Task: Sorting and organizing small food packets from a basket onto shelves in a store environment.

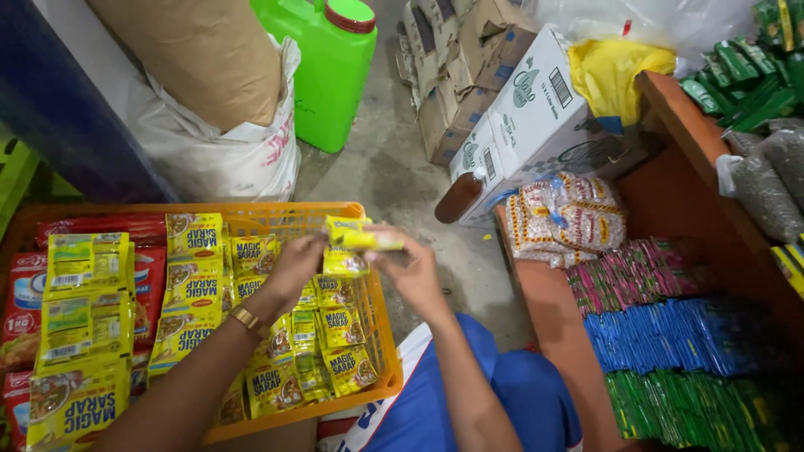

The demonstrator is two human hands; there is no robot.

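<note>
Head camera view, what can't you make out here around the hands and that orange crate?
- Small yellow packet, head view: the left hand and right hand cover its ends.
- Orange crate, head view: yellow sachets hide its floor; the bottom edge cuts its near side.
- Wooden shelf, head view: its lower rows lie in dark shadow, and the right edge cuts it off.

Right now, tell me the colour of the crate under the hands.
Orange crate, seen in the head view.
</note>
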